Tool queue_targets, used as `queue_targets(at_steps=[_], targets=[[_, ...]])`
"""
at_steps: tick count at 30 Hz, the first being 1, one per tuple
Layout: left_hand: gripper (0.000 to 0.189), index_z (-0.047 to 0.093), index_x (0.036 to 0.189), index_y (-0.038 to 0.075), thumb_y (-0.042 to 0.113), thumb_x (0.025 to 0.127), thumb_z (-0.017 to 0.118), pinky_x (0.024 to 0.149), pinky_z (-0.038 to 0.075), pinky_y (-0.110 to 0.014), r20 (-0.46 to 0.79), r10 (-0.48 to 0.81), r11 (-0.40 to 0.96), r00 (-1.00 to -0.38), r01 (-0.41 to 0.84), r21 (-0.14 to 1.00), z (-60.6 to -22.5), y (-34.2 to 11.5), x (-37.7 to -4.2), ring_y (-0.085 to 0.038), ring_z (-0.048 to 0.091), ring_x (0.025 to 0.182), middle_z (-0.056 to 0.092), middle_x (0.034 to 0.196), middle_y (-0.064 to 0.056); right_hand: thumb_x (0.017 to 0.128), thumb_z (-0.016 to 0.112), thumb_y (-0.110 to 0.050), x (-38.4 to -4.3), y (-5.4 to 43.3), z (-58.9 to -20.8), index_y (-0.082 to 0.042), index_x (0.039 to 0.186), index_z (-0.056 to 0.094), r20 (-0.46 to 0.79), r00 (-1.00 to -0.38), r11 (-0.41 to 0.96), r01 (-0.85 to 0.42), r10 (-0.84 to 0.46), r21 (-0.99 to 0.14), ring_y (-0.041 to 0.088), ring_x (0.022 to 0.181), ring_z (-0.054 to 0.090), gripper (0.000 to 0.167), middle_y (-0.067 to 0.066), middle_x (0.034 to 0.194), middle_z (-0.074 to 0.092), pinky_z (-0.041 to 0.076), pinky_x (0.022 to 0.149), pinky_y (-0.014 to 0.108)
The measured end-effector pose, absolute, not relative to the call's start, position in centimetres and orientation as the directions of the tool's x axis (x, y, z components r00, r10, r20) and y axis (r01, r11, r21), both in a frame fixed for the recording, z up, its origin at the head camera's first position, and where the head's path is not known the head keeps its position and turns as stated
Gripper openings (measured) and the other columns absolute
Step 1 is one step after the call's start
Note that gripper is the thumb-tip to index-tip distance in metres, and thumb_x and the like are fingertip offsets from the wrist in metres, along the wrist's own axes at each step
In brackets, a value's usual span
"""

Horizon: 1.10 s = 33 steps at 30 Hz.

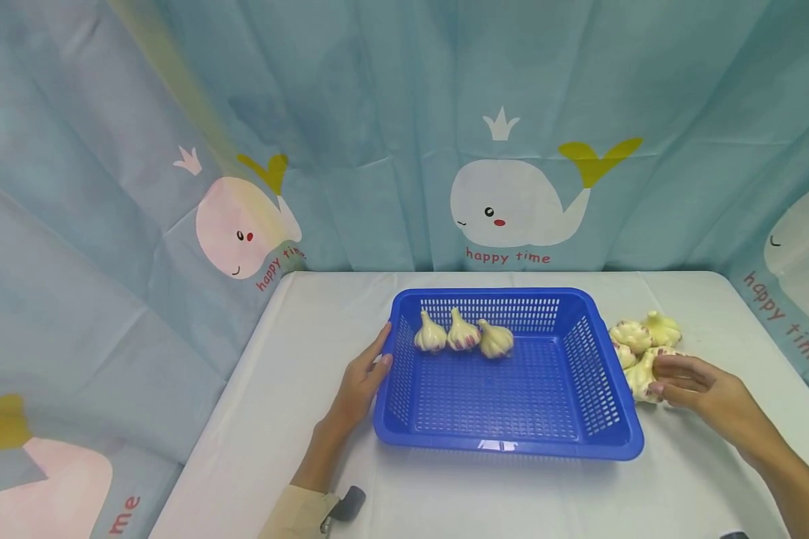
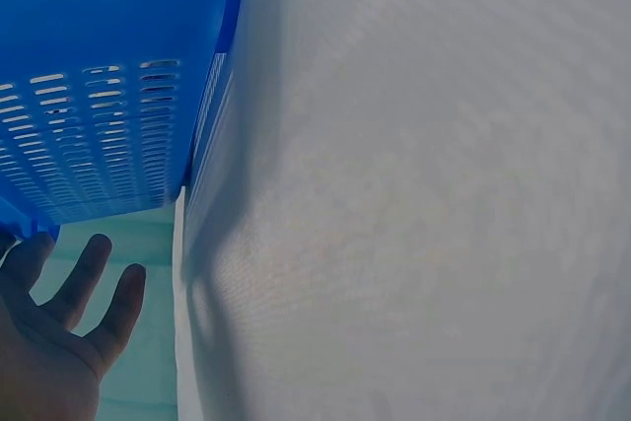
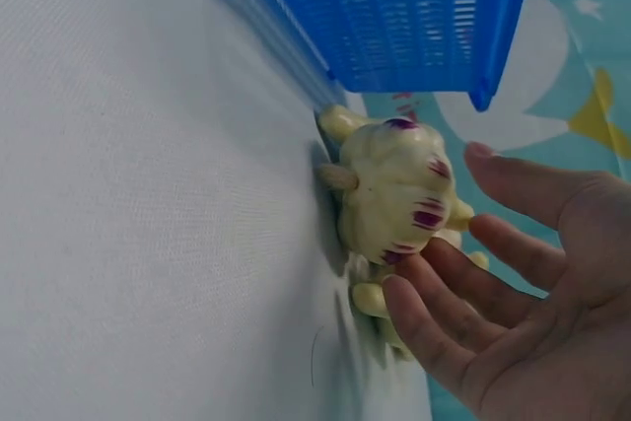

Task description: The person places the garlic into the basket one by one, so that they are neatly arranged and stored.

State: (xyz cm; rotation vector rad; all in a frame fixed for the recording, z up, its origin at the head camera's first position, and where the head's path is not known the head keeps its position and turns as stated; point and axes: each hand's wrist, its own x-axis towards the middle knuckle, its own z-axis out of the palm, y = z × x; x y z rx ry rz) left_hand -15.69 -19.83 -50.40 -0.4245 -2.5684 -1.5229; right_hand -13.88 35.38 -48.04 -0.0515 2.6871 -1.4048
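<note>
My left hand (image 1: 360, 382) rests at the left rim of a blue plastic basket (image 1: 505, 449), its fingers extended and spread in the left wrist view. Three garlic bulbs stand in a row along the basket's back left: a left one (image 1: 430, 337), a middle one (image 1: 463, 337) and a right one (image 1: 497, 341). Right of the basket, my right hand (image 1: 711, 389) reaches to the nearest garlic bulb (image 3: 394, 189) of a small pile. Its fingertips are right at the purple-streaked bulb, while the thumb stands apart from it. Fingers partly hide the pile in the head view.
More garlic bulbs (image 1: 661, 329) lie behind the nearest one, close to the basket's right wall. A white cloth (image 1: 276, 419) covers the table. Blue curtains (image 1: 391, 135) with whale prints hang behind and at both sides.
</note>
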Motion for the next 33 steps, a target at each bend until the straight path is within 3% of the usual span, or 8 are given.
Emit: queue_targets(at_steps=[3,6,8,10,22,33], targets=[[0.057,0.03,0.169,0.029,0.037,0.114,0.042,0.122,0.039,-0.056,0.249,0.177,0.454,-0.952,0.303,0.838,-50.4,-19.8,-15.7,-0.02,0.033,0.159,0.032,0.172,0.01,0.101,0.075,-0.03,-14.0,35.3,-48.1,0.011,0.152,0.045,-0.105,-0.992,0.579,0.042,-0.076,-0.814,-0.024,0.097,0.055,0.072,-0.033,0.118,0.061,0.057,0.075,0.011],[0.057,0.03,0.169,0.029,0.037,0.114,0.043,0.122,0.039,-0.056,0.248,0.176,0.455,-0.953,0.302,0.838,-50.4,-19.8,-15.7,-0.019,0.032,0.159,0.032,0.172,0.011,0.101,0.074,-0.032,-14.1,35.0,-48.2,0.011,0.154,0.041,-0.127,-0.989,0.583,0.057,-0.08,-0.81,-0.025,0.097,0.054,0.076,0.003,0.135,0.07,0.061,0.076,0.017],[0.057,0.03,0.169,0.029,0.037,0.114,0.043,0.122,0.039,-0.056,0.248,0.177,0.453,-0.952,0.303,0.838,-50.3,-19.8,-15.7,-0.02,0.032,0.159,0.032,0.172,0.01,0.102,0.074,-0.034,-14.2,34.9,-48.2,0.012,0.155,0.039,-0.14,-0.987,0.591,0.068,-0.078,-0.804,-0.025,0.095,0.053,0.079,0.027,0.145,0.06,0.063,0.076,0.02],[0.057,0.03,0.169,0.028,0.036,0.114,0.043,0.122,0.04,-0.056,0.249,0.178,0.449,-0.952,0.304,0.84,-50.3,-19.8,-15.7,-0.021,0.033,0.159,0.032,0.172,0.009,0.102,0.073,-0.035,-14.3,34.8,-48.2,0.012,0.156,0.037,-0.153,-0.985,0.591,0.078,-0.076,-0.803,-0.024,0.094,0.053,0.08,0.039,0.153,0.047,0.064,0.077,0.023],[0.057,0.031,0.168,0.029,0.035,0.114,0.043,0.12,0.043,-0.052,0.24,0.175,0.436,-0.955,0.294,0.85,-50.2,-19.8,-15.6,-0.02,0.035,0.158,0.034,0.171,0.01,0.102,0.072,-0.042,-14.5,34.6,-48.1,0.014,0.155,0.037,-0.218,-0.973,0.623,0.126,-0.074,-0.772,-0.024,0.09,0.052,0.085,0.04,0.154,0.044,0.063,0.077,0.023],[0.057,0.03,0.169,0.029,0.036,0.114,0.043,0.121,0.041,-0.052,0.238,0.177,0.435,-0.955,0.293,0.851,-50.3,-19.8,-15.7,-0.021,0.034,0.159,0.034,0.172,0.009,0.101,0.074,-0.035,-14.4,34.3,-48.0,0.016,0.154,0.037,-0.217,-0.969,0.6,0.103,-0.12,-0.793,-0.02,0.093,0.058,0.082,0.041,0.154,0.044,0.064,0.079,0.025]])
